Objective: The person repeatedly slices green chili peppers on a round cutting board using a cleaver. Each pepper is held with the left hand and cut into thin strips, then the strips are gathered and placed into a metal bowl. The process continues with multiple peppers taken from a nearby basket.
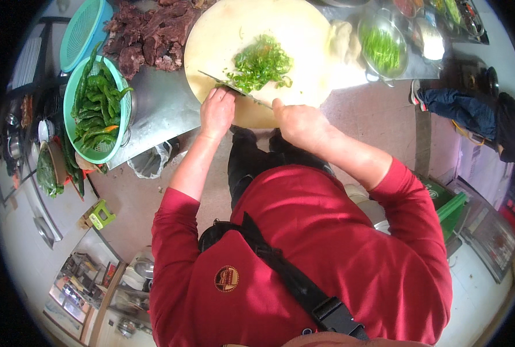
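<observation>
On the round cutting board [309, 34] lies a loose heap of chopped green peppers [263, 62]. My right hand [299, 122] is closed round the handle of a kitchen knife [210, 77]. Its blade stands nearly edge-on, slanting up to the left along the near side of the heap. Close against the blade, on its near side, is my left hand [218, 110], with its fingers bent and pressed together. The fingertips are hidden, so I cannot make out what they hold.
A turquoise basket of whole green peppers [98, 110] stands at the left, an aqua colander [84, 29] behind it. Dark meat chunks [147, 34] lie left of the board. To the right are a metal bowl of cut greens [383, 49] and pale lumps [341, 43].
</observation>
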`<control>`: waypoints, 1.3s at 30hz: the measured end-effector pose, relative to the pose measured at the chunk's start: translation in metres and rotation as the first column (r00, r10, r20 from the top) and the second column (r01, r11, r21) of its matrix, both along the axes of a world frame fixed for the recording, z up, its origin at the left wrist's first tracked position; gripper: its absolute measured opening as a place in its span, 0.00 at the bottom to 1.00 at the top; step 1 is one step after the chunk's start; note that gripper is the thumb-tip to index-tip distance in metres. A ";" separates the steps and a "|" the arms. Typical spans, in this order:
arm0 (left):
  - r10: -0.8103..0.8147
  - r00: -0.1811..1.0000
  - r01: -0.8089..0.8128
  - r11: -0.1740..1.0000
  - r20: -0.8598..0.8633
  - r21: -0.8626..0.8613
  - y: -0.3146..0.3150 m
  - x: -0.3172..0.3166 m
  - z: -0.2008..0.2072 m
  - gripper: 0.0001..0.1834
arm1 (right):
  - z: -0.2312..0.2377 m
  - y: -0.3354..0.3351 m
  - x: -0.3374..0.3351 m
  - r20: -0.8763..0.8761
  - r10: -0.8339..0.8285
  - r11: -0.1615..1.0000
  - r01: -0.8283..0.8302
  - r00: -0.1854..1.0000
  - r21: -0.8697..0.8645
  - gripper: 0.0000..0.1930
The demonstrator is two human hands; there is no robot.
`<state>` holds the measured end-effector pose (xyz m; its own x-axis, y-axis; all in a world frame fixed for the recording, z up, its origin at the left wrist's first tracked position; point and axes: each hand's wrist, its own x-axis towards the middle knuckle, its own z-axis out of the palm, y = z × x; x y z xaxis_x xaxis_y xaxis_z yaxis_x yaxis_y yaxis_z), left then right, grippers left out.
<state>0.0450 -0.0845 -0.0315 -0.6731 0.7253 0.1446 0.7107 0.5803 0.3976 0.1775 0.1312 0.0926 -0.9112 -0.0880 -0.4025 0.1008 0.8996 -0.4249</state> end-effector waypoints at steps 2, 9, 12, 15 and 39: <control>0.014 1.000 -0.015 1.000 0.023 0.024 -0.002 0.001 0.002 0.07 | -0.001 -0.002 -0.001 -0.036 0.009 1.000 -0.009 0.999 0.003 0.09; 0.311 0.933 -0.333 0.937 0.180 0.108 0.011 -0.003 0.019 0.16 | 0.041 0.022 -0.010 0.121 -0.061 0.993 0.049 0.991 0.103 0.10; 0.268 0.940 -0.294 0.950 0.212 0.102 0.030 -0.001 0.017 0.15 | 0.054 0.032 -0.012 0.084 -0.053 0.985 0.038 0.995 0.169 0.10; 0.195 0.940 -0.249 0.953 0.282 0.171 0.045 -0.005 0.014 0.12 | 0.055 0.040 -0.011 0.036 -0.073 0.970 0.063 0.997 0.233 0.10; 0.122 0.983 -0.129 0.991 0.136 0.046 0.062 -0.067 -0.006 0.06 | -0.007 0.027 -0.025 0.075 -0.242 0.970 0.241 0.967 0.020 0.11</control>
<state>-0.0221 -0.0224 -0.0373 -0.7741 0.6273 0.0848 0.5726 0.6367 0.5165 0.1528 0.1580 0.0855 -0.8714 0.1355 -0.4715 0.3475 0.8489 -0.3981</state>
